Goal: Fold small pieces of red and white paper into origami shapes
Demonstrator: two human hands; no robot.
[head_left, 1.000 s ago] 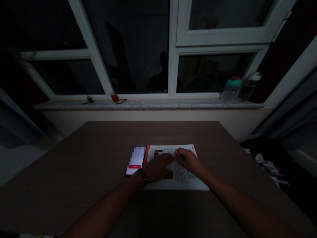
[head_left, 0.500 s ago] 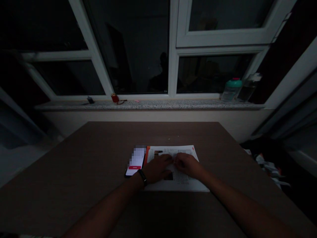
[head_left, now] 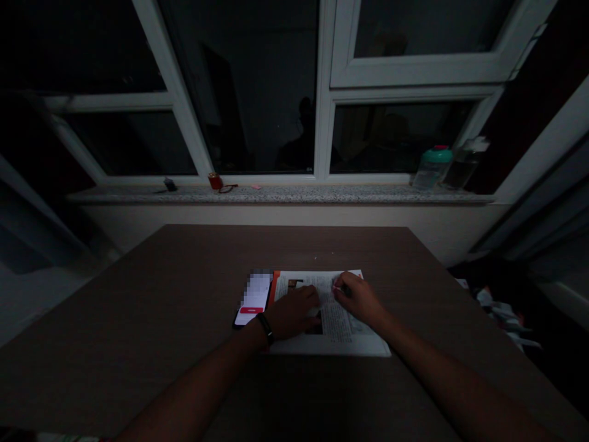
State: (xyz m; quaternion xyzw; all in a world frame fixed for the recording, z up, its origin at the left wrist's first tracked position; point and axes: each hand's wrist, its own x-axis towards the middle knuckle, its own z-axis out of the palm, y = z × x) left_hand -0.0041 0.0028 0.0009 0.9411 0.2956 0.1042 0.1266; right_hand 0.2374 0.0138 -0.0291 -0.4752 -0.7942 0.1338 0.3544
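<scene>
A printed booklet [head_left: 331, 348] with an orange spine strip lies on the table. My left hand [head_left: 294, 312], with a dark wristband, rests on its left half, fingers stretched out and thumb apart. My right hand [head_left: 359, 298] is over the upper right of the page, its thumb and fingers pinched together. Something small and pale shows at those fingertips, too dark and small to name. Just left of the booklet lies a phone [head_left: 255, 294] with a lit screen and a red button.
The brown table [head_left: 161, 307] reaches to a wall below the window. On the granite sill [head_left: 299, 195] are a red jar [head_left: 215, 181], a small dark bottle [head_left: 170, 184], a teal-lidded bottle [head_left: 433, 166] and a clear bottle [head_left: 465, 162]. Bags [head_left: 504, 313] lie beyond the table's right edge.
My right hand has moved to the right and slightly up the page, away from my left fingertips, uncovering printed text. My left hand stays in place.
</scene>
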